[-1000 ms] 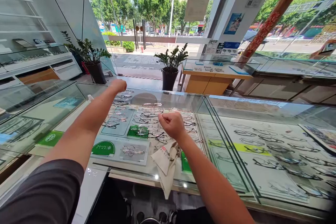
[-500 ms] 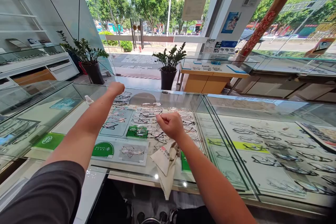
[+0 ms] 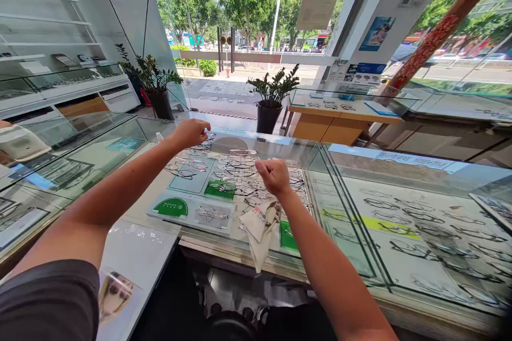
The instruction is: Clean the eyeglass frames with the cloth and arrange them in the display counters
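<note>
My left hand [image 3: 192,132] reaches far over the glass display case [image 3: 320,170], its fingers curled in a pinch on something thin I cannot make out. Beneath the glass lie several pairs of eyeglasses [image 3: 232,170] on trays with green cards [image 3: 173,206]. My right hand [image 3: 274,176] is a closed fist above the middle of the case, gripping a beige cleaning cloth [image 3: 259,226] that hangs down towards the case's near edge.
Another glass case with eyeglass frames [image 3: 420,229] adjoins on the right and one [image 3: 60,165] on the left. A white counter [image 3: 136,256] lies near left. Two potted plants [image 3: 272,101] [image 3: 156,85] and a wooden desk [image 3: 336,122] stand beyond, before the windows.
My left hand has come slightly back and to the right at the far edge. My right fist with the cloth has moved a little farther over the case. The view has swung left.
</note>
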Demonstrator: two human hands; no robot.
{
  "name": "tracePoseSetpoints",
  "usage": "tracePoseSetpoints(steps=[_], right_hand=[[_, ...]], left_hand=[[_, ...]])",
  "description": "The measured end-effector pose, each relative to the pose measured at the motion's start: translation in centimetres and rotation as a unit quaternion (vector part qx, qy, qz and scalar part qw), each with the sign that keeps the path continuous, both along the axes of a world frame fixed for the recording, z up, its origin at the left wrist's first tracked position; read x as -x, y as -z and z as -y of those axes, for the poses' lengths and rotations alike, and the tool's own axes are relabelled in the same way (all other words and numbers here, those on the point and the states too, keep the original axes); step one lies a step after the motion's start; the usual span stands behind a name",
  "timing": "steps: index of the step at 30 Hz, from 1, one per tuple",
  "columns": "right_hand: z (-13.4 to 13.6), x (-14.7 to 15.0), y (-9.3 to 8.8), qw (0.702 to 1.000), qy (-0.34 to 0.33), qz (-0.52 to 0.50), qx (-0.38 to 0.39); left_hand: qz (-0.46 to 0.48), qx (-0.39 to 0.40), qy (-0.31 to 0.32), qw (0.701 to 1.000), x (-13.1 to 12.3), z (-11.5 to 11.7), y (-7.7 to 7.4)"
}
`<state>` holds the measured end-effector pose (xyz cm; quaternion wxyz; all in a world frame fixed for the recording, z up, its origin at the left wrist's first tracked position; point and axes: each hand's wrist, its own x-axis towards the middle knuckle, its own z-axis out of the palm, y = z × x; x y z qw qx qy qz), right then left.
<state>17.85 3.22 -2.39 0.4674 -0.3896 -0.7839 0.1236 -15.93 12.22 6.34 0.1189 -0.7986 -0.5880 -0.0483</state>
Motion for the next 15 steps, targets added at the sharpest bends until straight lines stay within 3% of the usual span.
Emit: tracePoseSetpoints(steps=[6,11,15], right_hand=[[-1.1,-0.3,0.3,0.998,0.015,-0.056,0.034],[-1.9,-0.4,0.8,0.996,0.010,-0.073,0.052],[-2.0,-0.2,1.1,0.997,-0.006,-0.066,0.040]], left_hand=[[0.071,-0.022,0.079,0.994,1.2,11.7,-1.6],[0.096,0.025,0.064,0.993,2.2,21.3,-2.2],[0.139,0.116,0.017,0.983,3.8,26.8,-1.5]])
